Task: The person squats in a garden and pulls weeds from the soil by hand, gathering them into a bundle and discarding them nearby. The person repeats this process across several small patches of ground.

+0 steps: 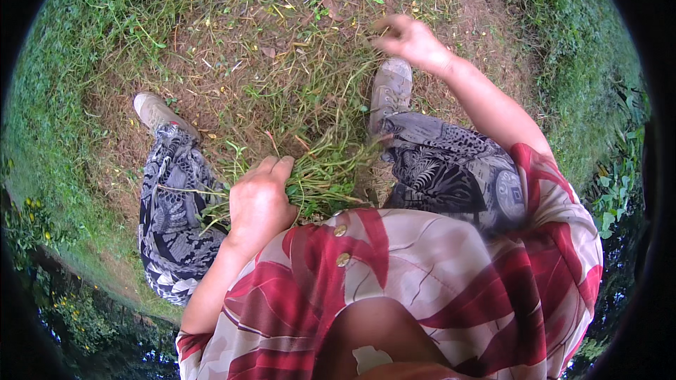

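Observation:
My left hand [262,198] is closed around a bunch of green weed stems [322,182] low between my knees, with leafy ends poking out on both sides of it. Out to the right, my right hand [404,39] is over the ground just beyond the toe of my right shoe [392,84]. Its fingers are curled apart and somewhat blurred, and I see nothing held in them. Loose pulled stems [343,84] lie on the soil between my shoes, left of that hand.
My left shoe [153,108] rests on reddish soil [237,95] strewn with dry stalks. Dense green weeds [58,79] grow along the left, and more greenery [570,37] borders the right. Shrubs with yellow fruit [79,311] stand at the lower left.

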A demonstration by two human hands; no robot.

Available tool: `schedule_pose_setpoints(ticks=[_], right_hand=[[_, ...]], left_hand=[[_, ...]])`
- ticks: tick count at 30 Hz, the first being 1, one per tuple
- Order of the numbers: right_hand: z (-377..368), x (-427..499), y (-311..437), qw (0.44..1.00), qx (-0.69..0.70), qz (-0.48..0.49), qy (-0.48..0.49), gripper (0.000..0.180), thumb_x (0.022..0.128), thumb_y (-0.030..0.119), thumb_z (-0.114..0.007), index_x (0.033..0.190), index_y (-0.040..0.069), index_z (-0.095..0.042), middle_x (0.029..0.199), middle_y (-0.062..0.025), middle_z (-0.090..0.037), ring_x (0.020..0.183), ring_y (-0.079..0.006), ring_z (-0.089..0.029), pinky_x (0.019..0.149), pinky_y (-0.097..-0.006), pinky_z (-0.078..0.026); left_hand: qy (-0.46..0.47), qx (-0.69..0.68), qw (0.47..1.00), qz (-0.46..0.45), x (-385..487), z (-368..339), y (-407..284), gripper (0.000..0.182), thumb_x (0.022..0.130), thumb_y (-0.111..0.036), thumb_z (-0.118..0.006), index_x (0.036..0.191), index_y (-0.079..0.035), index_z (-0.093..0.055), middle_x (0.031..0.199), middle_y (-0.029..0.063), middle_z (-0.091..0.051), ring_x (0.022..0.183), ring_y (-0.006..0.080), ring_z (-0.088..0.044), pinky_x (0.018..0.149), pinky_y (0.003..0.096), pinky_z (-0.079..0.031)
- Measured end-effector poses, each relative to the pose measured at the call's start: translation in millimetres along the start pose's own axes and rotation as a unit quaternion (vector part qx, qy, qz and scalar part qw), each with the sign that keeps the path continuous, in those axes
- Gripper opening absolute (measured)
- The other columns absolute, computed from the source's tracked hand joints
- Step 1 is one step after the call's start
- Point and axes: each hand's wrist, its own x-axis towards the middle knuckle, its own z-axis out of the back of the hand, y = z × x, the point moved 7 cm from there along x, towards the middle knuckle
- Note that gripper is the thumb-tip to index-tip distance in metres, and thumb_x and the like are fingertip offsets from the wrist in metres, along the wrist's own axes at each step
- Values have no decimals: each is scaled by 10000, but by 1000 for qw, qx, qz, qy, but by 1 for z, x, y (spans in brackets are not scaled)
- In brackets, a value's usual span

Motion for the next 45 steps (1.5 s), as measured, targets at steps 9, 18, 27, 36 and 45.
schedule_pose_setpoints(ticks=[9,18,27,36,45], right_hand=[[-21,44,-170,975,-202,-87,-24,1066,730,322,-859,1522,-35,-242,1505,-256,-403,1404,-342,-403,1173,-384,-341],[-13,71,-180,955,-284,-45,-67,593,864,388,-712,1295,-3,-598,1293,-219,-617,1129,-314,-638,975,-363,-496],[-4,71,-234,923,195,-239,-228,436,947,307,-621,1327,93,-620,1326,-130,-627,1250,-246,-548,1054,-386,-399],[-14,84,-244,885,320,-247,-231,315,928,328,-634,1144,108,-700,998,-57,-676,896,-216,-596,829,-370,-462],[-9,61,-217,864,314,-276,-282,334,937,373,-576,954,71,-718,760,-31,-598,662,-162,-492,637,-351,-395]], left_hand=[[1,-2,999,-32,-2,-6,2,519,628,-17,-727,1138,-72,-652,1053,133,-663,938,346,-665,793,414,-549],[7,-14,1000,-25,-1,-5,1,544,647,-33,-731,1181,-78,-637,1090,143,-663,971,360,-664,818,417,-549],[15,-2,999,-30,1,-7,2,587,647,-63,-751,1222,-90,-632,1155,159,-656,1013,365,-660,853,418,-549],[19,-20,999,-17,1,-6,4,612,650,-61,-751,1248,-94,-628,1188,173,-650,1037,370,-656,875,417,-548],[8,1,1000,-17,4,-2,3,651,616,2,-724,1254,-93,-634,1203,189,-648,1061,373,-653,886,411,-548]])
